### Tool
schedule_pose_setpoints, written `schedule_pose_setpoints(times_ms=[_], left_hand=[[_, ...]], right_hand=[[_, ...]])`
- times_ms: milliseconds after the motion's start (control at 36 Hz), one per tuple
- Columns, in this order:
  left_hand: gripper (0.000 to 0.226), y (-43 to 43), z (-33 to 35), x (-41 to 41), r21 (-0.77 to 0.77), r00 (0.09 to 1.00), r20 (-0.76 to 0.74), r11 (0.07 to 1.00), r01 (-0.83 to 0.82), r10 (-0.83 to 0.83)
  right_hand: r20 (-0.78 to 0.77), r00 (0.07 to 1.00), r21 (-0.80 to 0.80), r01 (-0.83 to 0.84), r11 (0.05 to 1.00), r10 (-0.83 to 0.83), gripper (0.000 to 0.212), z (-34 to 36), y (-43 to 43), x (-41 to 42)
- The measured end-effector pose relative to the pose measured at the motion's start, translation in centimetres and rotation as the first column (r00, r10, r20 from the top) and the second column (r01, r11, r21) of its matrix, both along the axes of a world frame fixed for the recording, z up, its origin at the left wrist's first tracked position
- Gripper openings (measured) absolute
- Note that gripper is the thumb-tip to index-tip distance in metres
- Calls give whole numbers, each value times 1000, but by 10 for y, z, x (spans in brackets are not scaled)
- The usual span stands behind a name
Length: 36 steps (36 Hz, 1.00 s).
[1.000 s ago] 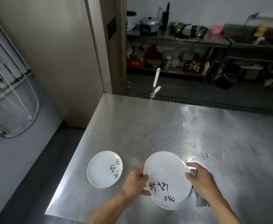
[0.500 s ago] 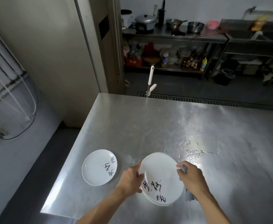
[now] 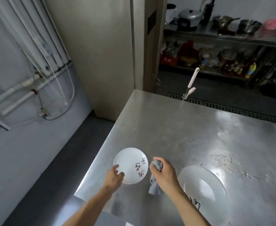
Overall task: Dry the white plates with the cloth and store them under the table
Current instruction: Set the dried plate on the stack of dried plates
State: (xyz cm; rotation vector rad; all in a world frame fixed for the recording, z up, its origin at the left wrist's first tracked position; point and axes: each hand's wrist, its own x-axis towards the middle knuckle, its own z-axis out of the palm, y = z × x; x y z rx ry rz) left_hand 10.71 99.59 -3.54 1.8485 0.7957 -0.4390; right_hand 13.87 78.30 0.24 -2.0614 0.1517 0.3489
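**Fig.** Small plate (image 3: 130, 165), white w/ dark brush marks on its right half, lay flat on the table (image 3: 174, 128) near the near-left corner, just inside the left edge. We saw the left hand (image 3: 113, 176) at its near-left rim. The thumb & one fingertip lay on the plate's face, the other fingers loosely curled. We could not tell whether they gripped the rim or only touched it.

Just right of this plate, btwn it & the second plate (image 3: 202, 190), the right hand (image 3: 164, 173) held the cloth (image 3: 157, 165), grey-blue. Its fingers were curled tight round the bunched upper part, & a loose end hung below the fist toward the table top. Fist & small plate were near each other; we could not make out any contact btwn cloth & rim.

The second plate, also white w/ dark marks at its near rim, sat toward the near edge. The right forearm crossed its left rim. It was blurred, so we could not say whether it was one plate or a stack.

Water drops (image 3: 232, 167) lay scattered on the steel beyond it, toward the right edge. At the far edge a white-handled tool (image 3: 192, 82) stuck up, tilted.

Bkgd: shelf rack (image 3: 223, 36) w/ pots & bottles across the floor; pipes (image 3: 36, 38) on the wall left of the table.
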Motion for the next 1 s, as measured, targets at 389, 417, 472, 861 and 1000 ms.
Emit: schedule_pose_setpoints(times_ms=[389,417,472,861,1000], left_hand=[[37,63,-34,16,-267,996,-61,960,-82,68],[39,64,-36,18,-287,996,-74,955,-77,59],[41,64,-37,21,-318,995,-93,945,-75,48],[36,61,-14,24,-453,995,-58,886,-96,78],[42,65,4,12,-485,997,40,874,-38,66]], right_hand=[[-148,979,-204,106,973,-138,23,-91,79,15],[-149,978,-233,106,967,-144,13,-97,78,16],[-172,969,-259,131,957,-180,13,-106,76,18],[-223,940,-120,237,964,-259,19,-85,72,29],[-3,982,-97,187,978,-188,25,-50,77,38]])
